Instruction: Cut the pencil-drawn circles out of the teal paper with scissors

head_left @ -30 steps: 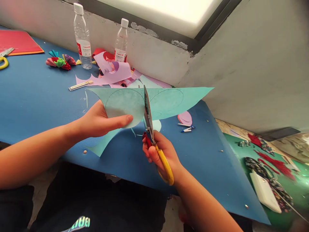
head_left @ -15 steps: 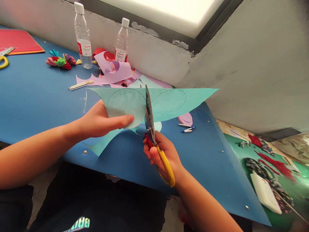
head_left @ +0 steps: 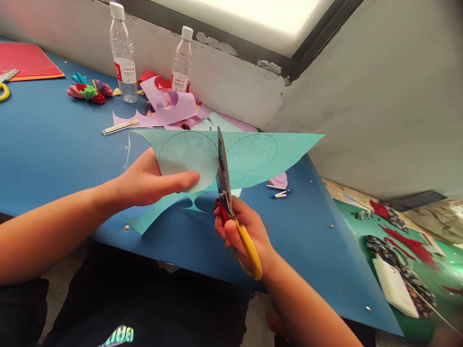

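Note:
A sheet of light green paper with drawn circle outlines is held up over the blue table. My left hand pinches it, thumb lying on the near face and the other fingers behind it. In my right hand are scissors with yellow and red handles, their blades pointing up. The blades meet the paper at the right edge of the left circle, beside a cut curve. Below the left hand, a cut part of the sheet droops towards the tabletop.
Purple paper scraps lie near two water bottles by the wall. Purple paper discs and pens are right of the sheet. Red paper and a fabric bundle lie left. A white power bank rests on green.
The right part of the paper sheet has dipped slightly, covering more of the discs behind it. Both hands and the scissors hold almost the same position.

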`<state>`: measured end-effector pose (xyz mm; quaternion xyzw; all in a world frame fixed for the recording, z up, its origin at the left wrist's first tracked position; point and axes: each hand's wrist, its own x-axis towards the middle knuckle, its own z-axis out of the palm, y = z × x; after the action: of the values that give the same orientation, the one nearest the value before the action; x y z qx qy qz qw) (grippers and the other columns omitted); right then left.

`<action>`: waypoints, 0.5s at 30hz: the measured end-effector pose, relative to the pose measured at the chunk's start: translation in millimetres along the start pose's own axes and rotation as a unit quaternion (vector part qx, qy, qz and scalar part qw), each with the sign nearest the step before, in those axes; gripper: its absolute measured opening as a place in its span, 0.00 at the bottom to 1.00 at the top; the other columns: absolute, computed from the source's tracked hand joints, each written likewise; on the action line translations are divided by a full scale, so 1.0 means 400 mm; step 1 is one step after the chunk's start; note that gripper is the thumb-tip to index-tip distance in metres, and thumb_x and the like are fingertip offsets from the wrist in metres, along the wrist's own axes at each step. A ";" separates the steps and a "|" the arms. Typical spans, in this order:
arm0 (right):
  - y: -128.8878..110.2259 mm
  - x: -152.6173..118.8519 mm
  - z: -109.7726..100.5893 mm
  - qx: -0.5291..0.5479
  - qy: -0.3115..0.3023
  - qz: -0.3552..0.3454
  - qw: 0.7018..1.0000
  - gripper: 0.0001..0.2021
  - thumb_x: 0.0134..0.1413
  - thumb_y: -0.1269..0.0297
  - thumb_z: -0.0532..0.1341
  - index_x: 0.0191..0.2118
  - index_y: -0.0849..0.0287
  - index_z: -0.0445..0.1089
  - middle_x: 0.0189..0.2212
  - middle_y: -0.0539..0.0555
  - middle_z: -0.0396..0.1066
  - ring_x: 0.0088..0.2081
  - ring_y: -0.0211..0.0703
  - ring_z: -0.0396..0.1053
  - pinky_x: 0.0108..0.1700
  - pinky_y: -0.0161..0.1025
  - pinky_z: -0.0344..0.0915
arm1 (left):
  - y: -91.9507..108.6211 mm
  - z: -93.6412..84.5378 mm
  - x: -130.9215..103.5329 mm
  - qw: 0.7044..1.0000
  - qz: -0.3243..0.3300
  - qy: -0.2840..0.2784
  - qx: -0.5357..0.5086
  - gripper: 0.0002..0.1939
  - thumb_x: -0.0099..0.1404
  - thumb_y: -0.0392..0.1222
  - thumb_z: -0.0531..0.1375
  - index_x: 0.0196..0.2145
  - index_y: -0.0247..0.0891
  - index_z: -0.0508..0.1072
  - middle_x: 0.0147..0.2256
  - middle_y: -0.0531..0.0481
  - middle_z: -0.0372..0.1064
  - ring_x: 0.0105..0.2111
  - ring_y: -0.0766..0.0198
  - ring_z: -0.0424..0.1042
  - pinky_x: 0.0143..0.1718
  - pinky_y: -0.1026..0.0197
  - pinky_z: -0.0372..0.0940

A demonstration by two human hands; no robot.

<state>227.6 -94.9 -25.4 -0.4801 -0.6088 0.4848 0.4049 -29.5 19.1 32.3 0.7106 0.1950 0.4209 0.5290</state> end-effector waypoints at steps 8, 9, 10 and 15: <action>0.003 -0.003 -0.003 -0.005 0.004 -0.008 1.000 0.37 0.68 0.18 0.70 0.44 0.51 0.72 0.26 0.45 0.64 0.26 0.40 0.57 0.25 0.39 0.56 | -0.006 -0.005 -0.006 1.000 -0.009 0.022 0.013 0.17 0.65 0.53 0.81 0.33 0.47 0.79 0.28 0.51 0.74 0.28 0.57 0.73 0.28 0.55 0.73; 0.004 -0.004 -0.004 -0.009 0.005 -0.008 1.000 0.37 0.68 0.17 0.69 0.44 0.52 0.72 0.26 0.45 0.64 0.26 0.40 0.57 0.25 0.39 0.56 | -0.007 -0.006 -0.007 1.000 -0.008 0.022 0.016 0.18 0.65 0.54 0.81 0.32 0.47 0.78 0.27 0.51 0.74 0.28 0.57 0.73 0.28 0.55 0.73; 0.005 -0.004 -0.005 -0.012 0.005 -0.007 1.000 0.37 0.68 0.17 0.69 0.44 0.52 0.72 0.26 0.45 0.64 0.26 0.40 0.57 0.25 0.39 0.56 | -0.007 -0.007 -0.007 1.000 -0.009 0.023 0.018 0.18 0.65 0.54 0.81 0.31 0.47 0.78 0.27 0.51 0.73 0.28 0.58 0.72 0.28 0.55 0.72; 0.006 -0.004 -0.005 -0.010 0.002 -0.013 1.000 0.36 0.69 0.18 0.69 0.44 0.52 0.71 0.26 0.45 0.63 0.26 0.40 0.57 0.25 0.39 0.56 | -0.004 -0.007 -0.008 1.000 -0.016 0.023 0.011 0.17 0.65 0.52 0.81 0.32 0.46 0.78 0.26 0.52 0.71 0.27 0.59 0.70 0.26 0.56 0.69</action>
<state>230.3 -96.0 -27.4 -0.4774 -0.6188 0.4726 0.4072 -33.4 18.9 29.8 0.7033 0.2233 0.4266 0.5229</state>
